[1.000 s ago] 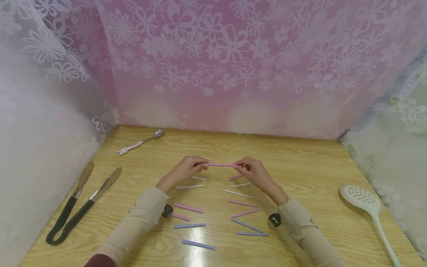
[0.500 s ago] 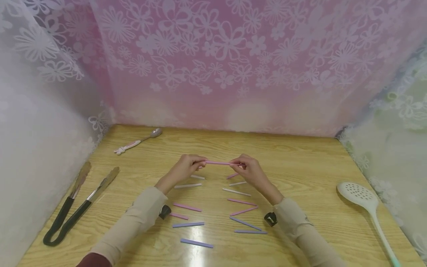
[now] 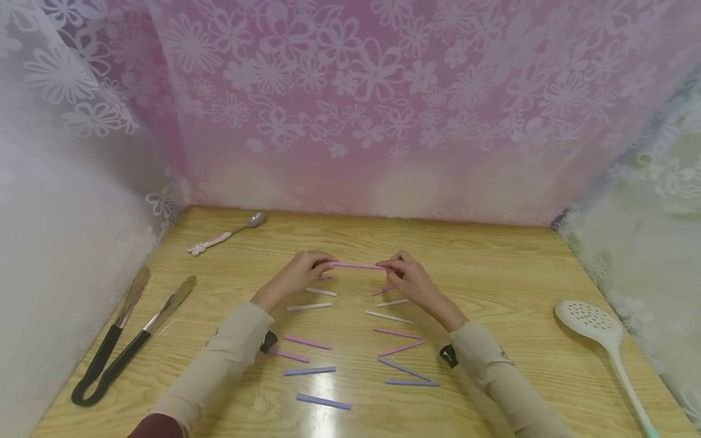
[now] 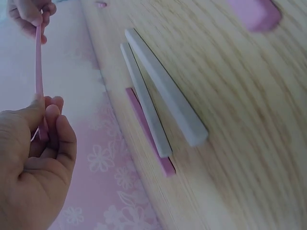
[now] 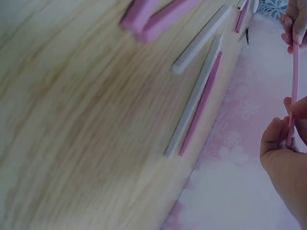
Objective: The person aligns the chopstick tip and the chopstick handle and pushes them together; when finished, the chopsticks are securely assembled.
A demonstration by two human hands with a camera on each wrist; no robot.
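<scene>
A thin pink stick (image 3: pixel 358 265) is stretched level between my two hands, raised above the far middle of the table. My left hand (image 3: pixel 303 271) pinches its left end between thumb and fingers; my right hand (image 3: pixel 411 280) pinches the other end. The left wrist view shows the held stick (image 4: pixel 39 67) with the left thumb pressed on it. Below the left hand lie a pink stick (image 3: pixel 325 277) and two white sticks (image 4: pixel 165 88). Under the right hand rest another pink stick (image 5: pixel 201 103) and a white stick (image 5: pixel 194 100), side by side.
Two columns of pink, white and blue sticks continue toward the front, including a blue stick (image 3: pixel 323 401). Black-handled tongs (image 3: pixel 117 353) lie at left, a spoon (image 3: pixel 227 234) at back left, a white slotted turner (image 3: pixel 591 325) at right. Floral cloth (image 3: pixel 361 109) hangs behind the table.
My left hand has shifted slightly left and away, uncovering more of the pink and white sticks beneath it. Both hands keep hold of the pink stick. The head view has moved slightly.
</scene>
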